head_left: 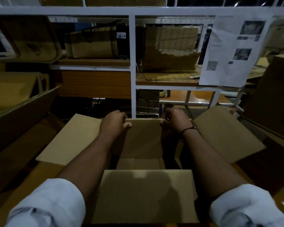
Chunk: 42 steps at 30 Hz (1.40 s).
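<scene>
At the far left, a big brown carton [21,110] leans in. Its cut edge shows little wavy ridges.

Next comes the open cardboard box [138,163], low in the middle of the view, right in front of the white shelf [132,63]. The box is plain, smooth and tan. Its left flap [69,140] lies spread out flat, a wide rectangle.

The left hand [114,122] grips the top edge of the far flap [143,138]. Its fingers are curled over the edge and its thumb presses on the side facing the person. The far flap stands up straight, with a stiff, even edge.

The near flap [144,194] lies folded toward the person, flat and dull, with a dark shadow on it.

The right hand [175,119] holds the other corner of the same far flap, its fingers bent tight around the edge. A thin dark band [188,129] circles that wrist. Both arms wear pale, soft, rolled-up sleeves [46,203].

The right flap [223,133] tilts outward, broad and smooth.

Up on the shelf sit more brown boxes. One piece of cardboard [170,61] has a torn, jagged top. Farther right, a white paper sheet [231,51] hangs on the shelf, thin and a bit curled, with small pictures and a square code printed on it.
</scene>
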### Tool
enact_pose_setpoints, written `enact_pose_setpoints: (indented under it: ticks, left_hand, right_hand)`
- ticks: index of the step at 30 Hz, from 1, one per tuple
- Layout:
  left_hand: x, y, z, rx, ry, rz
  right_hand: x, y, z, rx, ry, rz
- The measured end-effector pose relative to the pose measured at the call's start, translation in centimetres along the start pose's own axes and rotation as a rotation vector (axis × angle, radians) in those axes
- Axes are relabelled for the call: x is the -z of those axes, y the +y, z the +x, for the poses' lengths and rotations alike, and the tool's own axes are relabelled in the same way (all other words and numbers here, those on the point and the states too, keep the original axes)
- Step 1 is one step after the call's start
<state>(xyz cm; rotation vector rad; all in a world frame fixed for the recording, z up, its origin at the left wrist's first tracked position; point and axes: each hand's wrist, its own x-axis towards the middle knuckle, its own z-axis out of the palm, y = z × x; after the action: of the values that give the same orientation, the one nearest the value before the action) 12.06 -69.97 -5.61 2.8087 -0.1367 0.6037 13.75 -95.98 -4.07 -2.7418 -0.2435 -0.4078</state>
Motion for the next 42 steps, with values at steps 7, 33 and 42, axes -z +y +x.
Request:
enact_pose_setpoints:
  ticks: [7, 33, 42]
  left_hand:
    - [-0.2, 0.3, 0.0, -0.009, -0.03, 0.074]
    - [0.0, -0.8, 0.1, 0.089, 0.025, 0.041]
    - [-0.5, -1.0, 0.4, 0.105, 0.051, 0.114]
  right_hand:
    - [0.3, -0.3, 0.1, -0.029, -0.047, -0.05]
    - [0.9, 1.4, 0.2, -0.196, -0.015, 0.043]
    - [1.2, 1.2, 0.3, -0.222, -0.038, -0.05]
